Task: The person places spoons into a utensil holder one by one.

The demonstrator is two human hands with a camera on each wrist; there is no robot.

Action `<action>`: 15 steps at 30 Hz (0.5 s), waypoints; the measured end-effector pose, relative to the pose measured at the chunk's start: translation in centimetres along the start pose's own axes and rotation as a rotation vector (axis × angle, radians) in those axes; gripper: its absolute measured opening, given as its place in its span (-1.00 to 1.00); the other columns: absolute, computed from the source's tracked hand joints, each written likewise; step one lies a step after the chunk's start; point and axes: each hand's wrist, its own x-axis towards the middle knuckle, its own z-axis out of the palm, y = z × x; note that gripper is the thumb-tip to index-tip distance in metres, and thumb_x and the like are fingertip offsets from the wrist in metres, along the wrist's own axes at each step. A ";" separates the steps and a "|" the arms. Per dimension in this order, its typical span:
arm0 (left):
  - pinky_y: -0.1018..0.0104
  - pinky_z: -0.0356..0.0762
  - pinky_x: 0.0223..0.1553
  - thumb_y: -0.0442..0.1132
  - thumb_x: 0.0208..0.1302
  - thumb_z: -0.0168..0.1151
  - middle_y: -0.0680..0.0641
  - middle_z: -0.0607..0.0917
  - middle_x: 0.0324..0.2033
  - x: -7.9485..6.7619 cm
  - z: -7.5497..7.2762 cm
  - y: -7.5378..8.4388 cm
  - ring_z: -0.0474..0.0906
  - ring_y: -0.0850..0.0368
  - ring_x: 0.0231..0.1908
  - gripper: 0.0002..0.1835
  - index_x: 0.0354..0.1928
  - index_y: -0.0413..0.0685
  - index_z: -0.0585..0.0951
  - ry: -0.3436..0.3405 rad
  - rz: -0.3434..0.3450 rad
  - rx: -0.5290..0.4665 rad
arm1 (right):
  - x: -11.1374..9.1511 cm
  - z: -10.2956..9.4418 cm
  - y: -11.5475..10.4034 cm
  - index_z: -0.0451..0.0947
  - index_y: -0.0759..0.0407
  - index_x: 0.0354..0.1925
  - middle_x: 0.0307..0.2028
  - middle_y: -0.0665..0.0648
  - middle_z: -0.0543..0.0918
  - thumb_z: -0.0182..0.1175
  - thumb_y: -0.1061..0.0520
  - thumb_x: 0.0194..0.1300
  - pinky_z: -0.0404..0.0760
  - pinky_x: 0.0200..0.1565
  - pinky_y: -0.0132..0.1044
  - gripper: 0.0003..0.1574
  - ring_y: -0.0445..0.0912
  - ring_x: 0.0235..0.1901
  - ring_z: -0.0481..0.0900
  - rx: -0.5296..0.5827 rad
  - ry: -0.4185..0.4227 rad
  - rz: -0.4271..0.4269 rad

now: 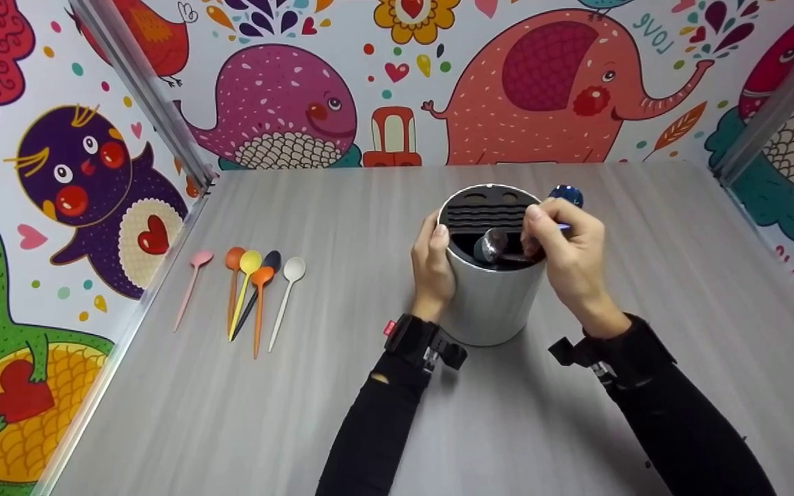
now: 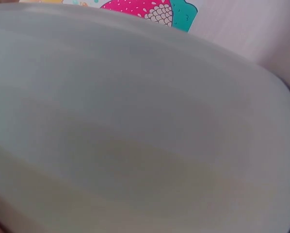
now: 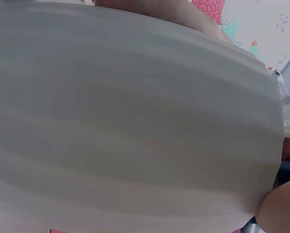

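In the head view, a light grey cylindrical utensil holder (image 1: 486,310) stands upright, with a black slotted insert (image 1: 483,207) in its top. My left hand (image 1: 433,265) grips the holder's left side. At the right rim my right hand (image 1: 573,251) pinches what looks like a blue spoon (image 1: 566,195); its bowl shows behind the knuckles, most of the handle is hidden. Inside the front compartment lies a shiny silver spoon-like piece (image 1: 492,244). The holder's wall fills the left wrist view (image 2: 135,121) and the right wrist view (image 3: 135,121).
To the left on the grey table (image 1: 342,413) lie several spoons: a pink spoon (image 1: 194,282), a yellow spoon (image 1: 243,289), a white spoon (image 1: 287,300), a dark spoon (image 1: 252,296) and orange ones (image 1: 260,310). Walls with cartoon animals (image 1: 287,103) edge the table.
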 end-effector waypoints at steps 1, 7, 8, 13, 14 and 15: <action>0.18 0.48 0.16 -0.03 0.34 -0.23 -0.23 0.68 0.06 0.0 0.0 0.0 0.59 0.02 0.08 -0.36 0.19 -0.35 0.58 0.000 -0.003 0.001 | -0.1 0.0 0.0 0.45 0.48 -0.57 -0.62 0.22 0.46 0.13 0.37 0.38 0.46 -0.53 -0.39 -0.64 -0.09 -0.62 0.43 -0.031 -0.003 -0.006; 0.20 0.48 0.15 -0.02 0.32 -0.24 -0.21 0.70 0.05 0.0 0.0 -0.1 0.60 0.03 0.07 -0.35 0.18 -0.34 0.58 0.006 -0.020 0.020 | -0.6 0.1 0.7 0.50 0.43 -0.54 -0.58 0.17 0.49 0.11 0.44 0.35 0.47 -0.42 -0.41 -0.72 -0.14 -0.55 0.46 -0.150 -0.035 -0.081; 0.19 0.48 0.15 -0.02 0.32 -0.24 -0.21 0.70 0.04 0.0 0.0 -0.1 0.60 0.03 0.07 -0.35 0.18 -0.34 0.59 0.006 -0.020 0.020 | -0.6 0.1 0.8 0.51 0.41 -0.54 -0.57 0.17 0.49 0.11 0.45 0.34 0.46 -0.41 -0.41 -0.72 -0.15 -0.54 0.46 -0.168 -0.041 -0.099; 0.19 0.48 0.15 0.00 0.31 -0.24 -0.21 0.70 0.04 0.0 -0.1 -0.1 0.60 0.02 0.07 -0.34 0.19 -0.33 0.59 -0.001 -0.024 0.019 | -1.0 -0.1 1.4 0.52 0.38 -0.54 -0.56 0.22 0.50 0.07 0.45 0.36 0.43 -0.36 -0.42 -0.69 -0.13 -0.50 0.44 -0.218 -0.063 -0.179; 0.19 0.48 0.15 0.00 0.31 -0.24 -0.21 0.69 0.05 0.0 -0.1 0.0 0.60 0.02 0.07 -0.33 0.19 -0.33 0.58 -0.001 -0.026 0.018 | -1.1 -0.1 1.5 0.51 0.38 -0.54 -0.56 0.23 0.50 0.05 0.43 0.38 0.43 -0.35 -0.42 -0.68 -0.11 -0.50 0.44 -0.221 -0.067 -0.189; 0.19 0.48 0.16 0.01 0.31 -0.24 -0.22 0.69 0.05 0.0 -0.1 0.0 0.59 0.01 0.07 -0.33 0.19 -0.34 0.58 -0.002 -0.028 0.016 | -1.2 -0.2 1.6 0.51 0.38 -0.54 -0.55 0.24 0.50 0.04 0.41 0.41 0.43 -0.34 -0.42 -0.66 -0.10 -0.49 0.44 -0.223 -0.071 -0.198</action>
